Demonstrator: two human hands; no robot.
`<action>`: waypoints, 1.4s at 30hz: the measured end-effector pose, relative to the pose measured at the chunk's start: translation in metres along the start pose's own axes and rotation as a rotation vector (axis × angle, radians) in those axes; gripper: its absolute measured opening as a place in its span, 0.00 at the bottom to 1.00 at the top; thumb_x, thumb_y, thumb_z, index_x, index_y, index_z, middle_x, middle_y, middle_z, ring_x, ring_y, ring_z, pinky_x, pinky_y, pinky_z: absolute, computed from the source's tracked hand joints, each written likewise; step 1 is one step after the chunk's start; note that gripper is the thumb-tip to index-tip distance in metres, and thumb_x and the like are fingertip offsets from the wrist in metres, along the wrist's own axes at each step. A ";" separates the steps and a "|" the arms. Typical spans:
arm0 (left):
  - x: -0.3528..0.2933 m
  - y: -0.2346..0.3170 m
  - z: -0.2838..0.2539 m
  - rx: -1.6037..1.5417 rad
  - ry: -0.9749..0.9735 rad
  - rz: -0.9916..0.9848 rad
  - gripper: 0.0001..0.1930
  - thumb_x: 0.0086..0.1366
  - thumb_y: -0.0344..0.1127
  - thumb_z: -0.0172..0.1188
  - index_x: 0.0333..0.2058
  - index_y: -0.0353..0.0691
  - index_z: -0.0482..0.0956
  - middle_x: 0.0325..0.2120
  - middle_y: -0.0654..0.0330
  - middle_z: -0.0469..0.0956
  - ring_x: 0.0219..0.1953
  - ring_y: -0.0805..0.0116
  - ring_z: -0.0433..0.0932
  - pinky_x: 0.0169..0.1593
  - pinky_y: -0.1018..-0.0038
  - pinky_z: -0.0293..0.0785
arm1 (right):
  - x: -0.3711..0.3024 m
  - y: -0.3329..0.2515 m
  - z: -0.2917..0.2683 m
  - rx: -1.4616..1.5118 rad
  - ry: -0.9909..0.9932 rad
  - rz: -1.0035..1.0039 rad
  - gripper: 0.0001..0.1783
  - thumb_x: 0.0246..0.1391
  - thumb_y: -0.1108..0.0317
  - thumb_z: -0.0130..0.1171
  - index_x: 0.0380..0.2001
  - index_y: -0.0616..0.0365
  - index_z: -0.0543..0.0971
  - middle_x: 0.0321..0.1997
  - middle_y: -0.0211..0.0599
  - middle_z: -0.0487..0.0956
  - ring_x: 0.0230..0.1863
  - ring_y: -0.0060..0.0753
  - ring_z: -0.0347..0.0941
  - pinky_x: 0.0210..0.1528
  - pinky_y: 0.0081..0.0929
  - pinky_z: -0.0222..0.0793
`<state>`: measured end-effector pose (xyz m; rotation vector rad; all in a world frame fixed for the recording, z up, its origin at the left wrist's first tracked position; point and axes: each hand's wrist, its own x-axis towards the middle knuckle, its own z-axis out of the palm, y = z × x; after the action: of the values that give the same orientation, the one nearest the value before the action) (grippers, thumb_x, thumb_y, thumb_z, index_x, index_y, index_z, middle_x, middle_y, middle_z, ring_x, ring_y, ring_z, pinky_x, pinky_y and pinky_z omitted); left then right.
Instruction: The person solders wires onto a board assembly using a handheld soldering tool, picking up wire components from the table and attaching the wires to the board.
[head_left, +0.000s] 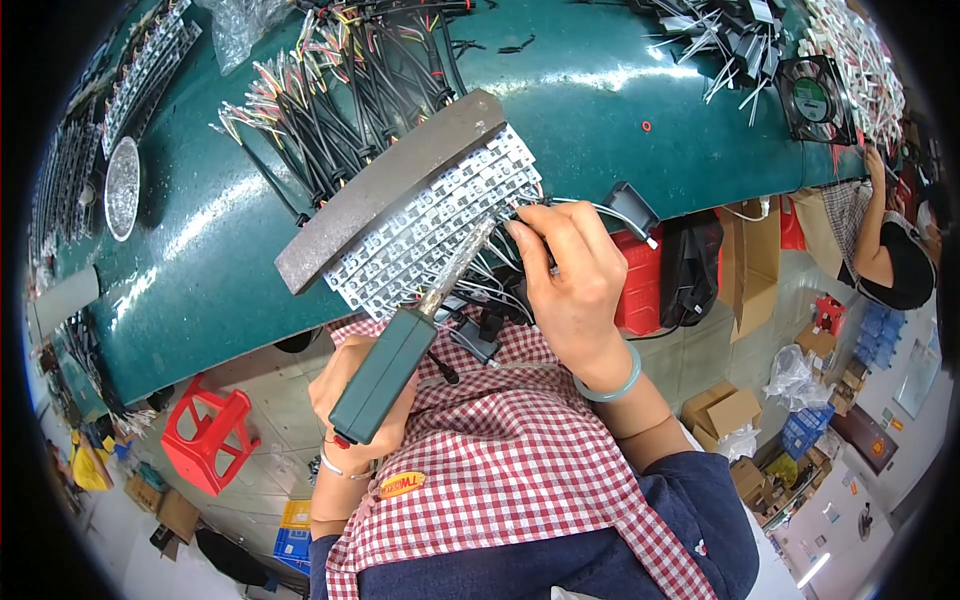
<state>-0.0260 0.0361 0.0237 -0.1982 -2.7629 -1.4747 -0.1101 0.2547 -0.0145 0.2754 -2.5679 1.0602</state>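
Note:
My left hand (334,388) is closed round a green-handled soldering iron (378,372), whose handle covers part of the fingers. The metal barrel slants up and right, with its tip over the end of a panel of white circuit board strips (430,225). Beside that tip, my right hand (580,285) pinches a thin wire at the panel's right end; the fingertips hide most of the joint. Several white and black wires with connectors hang from the panel's near edge. Along its far edge lies a heavy grey-brown bar (390,190).
Bundles of black cables (345,110) lie beyond the bar on the green table (600,130). A small fan (815,98) and black-and-white leads (725,45) lie at the far right. A red stool (210,435) stands at left; another person's arm (872,215) reaches in at right.

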 end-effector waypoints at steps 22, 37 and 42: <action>-0.010 -0.041 -0.074 -0.033 0.887 0.146 0.15 0.57 0.21 0.62 0.43 0.22 0.76 0.25 0.57 0.73 0.25 0.70 0.71 0.36 0.74 0.71 | 0.007 -0.003 -0.008 0.010 -0.027 0.028 0.08 0.47 0.77 0.68 0.32 0.62 0.81 0.30 0.37 0.77 0.29 0.40 0.77 0.29 0.33 0.72; 0.023 -0.062 -0.095 -0.092 1.131 -0.159 0.16 0.58 0.21 0.64 0.45 0.25 0.77 0.37 0.53 0.81 0.21 0.77 0.69 0.24 0.81 0.63 | 0.199 0.053 0.040 -0.198 -0.155 -0.471 0.11 0.48 0.69 0.67 0.38 0.55 0.83 0.36 0.36 0.82 0.41 0.42 0.78 0.43 0.35 0.74; 0.005 -0.060 -0.080 -0.194 1.060 -0.201 0.18 0.57 0.20 0.64 0.48 0.25 0.75 0.42 0.50 0.81 0.22 0.77 0.70 0.23 0.81 0.64 | 0.204 0.049 0.058 -0.340 -0.276 -0.416 0.11 0.47 0.68 0.68 0.35 0.56 0.81 0.34 0.36 0.79 0.42 0.44 0.77 0.42 0.38 0.73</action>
<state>-0.0420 -0.0624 0.0189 0.6766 -1.8092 -1.3042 -0.3271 0.2385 -0.0057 0.8691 -2.6965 0.4539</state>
